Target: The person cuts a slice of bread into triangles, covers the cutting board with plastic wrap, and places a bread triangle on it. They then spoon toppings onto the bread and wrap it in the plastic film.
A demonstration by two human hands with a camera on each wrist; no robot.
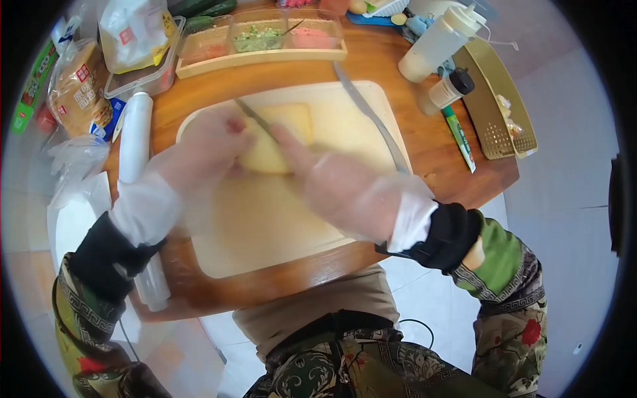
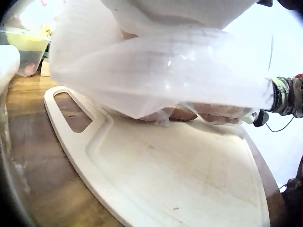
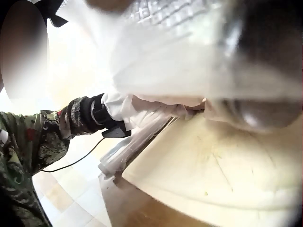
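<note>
Head view: bread slice (image 1: 277,140) between hands.

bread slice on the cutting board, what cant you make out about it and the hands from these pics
- Bread slice, head view: both gloved hands cover its near edge.
- Right hand, head view: motion blur hides its grip on the knife.
- Left hand, left wrist view: its glove fills the frame, hiding the bread.
- Right wrist view: blurred; knife hidden.

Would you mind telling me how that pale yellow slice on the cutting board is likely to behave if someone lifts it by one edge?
The yellow slice looks thin and flat, so it would probably sag rather than stay stiff. It seems light for its size. Both hands, left and right, wear thin plastic gloves, so the grip on it may be somewhat slippery.
</note>
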